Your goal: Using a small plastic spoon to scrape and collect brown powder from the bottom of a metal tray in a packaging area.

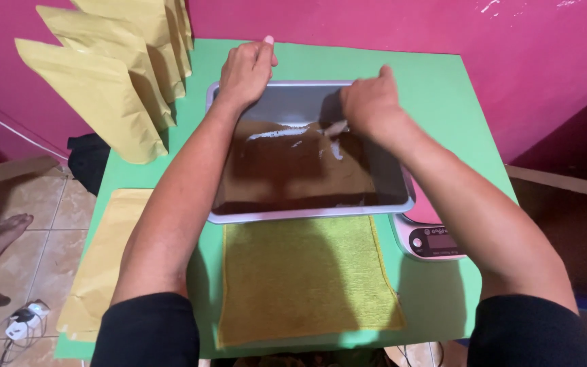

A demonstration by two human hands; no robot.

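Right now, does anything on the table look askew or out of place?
The metal tray of brown powder sits partly over the kitchen scale, covering its platform. One flat yellow bag overhangs the table's left edge.

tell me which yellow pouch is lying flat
The pouch on the table's left edge, beside the left forearm, lies flat. The other pouches stand upright in a row at the back left.

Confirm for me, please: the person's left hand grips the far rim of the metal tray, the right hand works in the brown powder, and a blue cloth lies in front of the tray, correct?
Not quite: in the head view the cloth is yellow-green, not blue. The rest holds: the left hand grips the far rim of the metal tray, and the right hand works in the brown powder.
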